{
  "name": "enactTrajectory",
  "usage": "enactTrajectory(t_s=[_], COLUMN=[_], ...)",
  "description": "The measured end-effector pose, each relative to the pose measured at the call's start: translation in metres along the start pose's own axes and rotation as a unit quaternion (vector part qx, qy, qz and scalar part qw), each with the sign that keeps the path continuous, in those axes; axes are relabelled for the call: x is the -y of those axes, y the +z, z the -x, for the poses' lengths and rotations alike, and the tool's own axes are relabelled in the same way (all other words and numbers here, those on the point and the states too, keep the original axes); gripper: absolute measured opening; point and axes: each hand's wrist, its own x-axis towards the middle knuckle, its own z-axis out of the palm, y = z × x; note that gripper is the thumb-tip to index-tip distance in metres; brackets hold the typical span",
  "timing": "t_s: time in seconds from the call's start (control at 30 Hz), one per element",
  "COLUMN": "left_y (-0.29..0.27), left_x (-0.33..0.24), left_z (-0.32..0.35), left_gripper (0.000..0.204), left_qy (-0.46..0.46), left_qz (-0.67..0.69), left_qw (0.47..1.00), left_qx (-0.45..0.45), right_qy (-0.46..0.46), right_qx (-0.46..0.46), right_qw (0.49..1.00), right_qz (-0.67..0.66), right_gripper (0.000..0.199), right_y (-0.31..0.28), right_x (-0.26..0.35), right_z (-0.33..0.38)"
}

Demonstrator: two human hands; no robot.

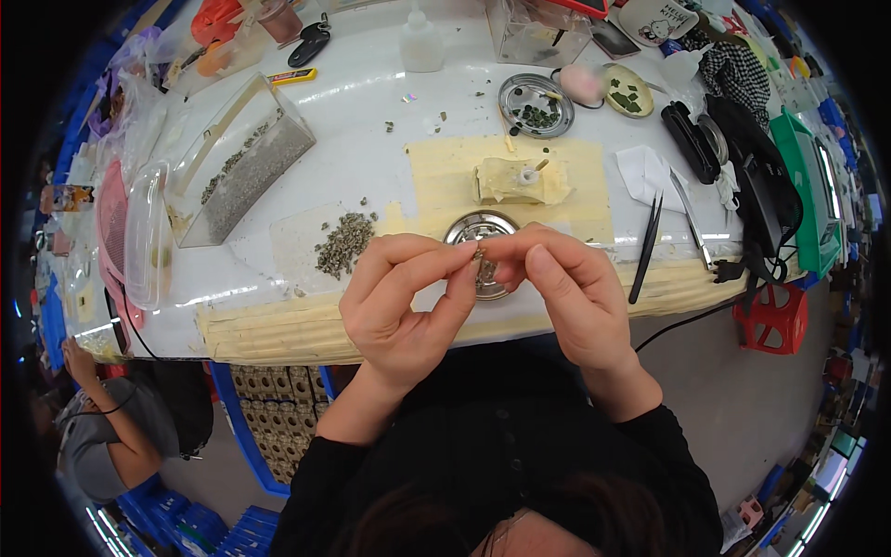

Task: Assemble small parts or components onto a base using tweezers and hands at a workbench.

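Observation:
My left hand [397, 302] pinches a tiny brownish metallic piece [479, 252] between thumb and forefinger; its exact kind is too small to tell. My right hand [580, 295] meets it from the other side, forefinger tip at the piece and the other fingers curled in. What lies between its thumb and fingers is hidden. Both hands are raised over a round metal dish [481, 223], which they partly cover. Left of them lies a loose pile of small grey parts [345, 243]. Behind the dish sits a block wrapped in yellowish tape [506, 182] with a short white post.
Black tweezers [647, 249] and silver tweezers [689, 218] lie to the right, near a white tissue [647, 176]. A clear box [255, 172] of small grey parts stands left. Farther back are a metal dish [568, 116] with dark green pieces and a white squeeze bottle [421, 45].

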Motion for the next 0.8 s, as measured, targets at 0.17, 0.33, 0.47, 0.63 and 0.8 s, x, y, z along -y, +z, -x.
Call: enactTrajectory(t_s=[0.17,0.33,0.47,0.63,0.8], left_y=[0.000,0.001,0.000,0.000,0.002], left_x=[0.001,0.000,0.000,0.001,0.003], left_z=[0.002,0.003,0.001,0.002,0.004], left_gripper=[0.023,0.022,0.023,0.024,0.024], left_qy=[-0.019,-0.043,-0.022,0.015,-0.007], left_qz=[0.010,0.039,0.040,-0.018,0.000], left_qw=[1.000,0.998,0.999,1.000,1.000], left_qx=[-0.005,-0.014,-0.002,0.005,-0.012], right_qy=[-0.149,-0.266,-0.132,-0.031,-0.244], right_qx=[0.009,-0.026,-0.006,-0.012,0.003], right_qw=[0.963,0.857,0.965,0.998,0.898], right_qz=[0.223,0.441,0.225,0.046,0.366], right_gripper=[0.024,0.030,0.029,0.029,0.030], right_y=[-0.002,-0.003,-0.004,0.002,0.001], right_x=[0.003,-0.004,-0.013,-0.010,-0.004], right_z=[0.002,0.001,0.005,0.006,0.008])
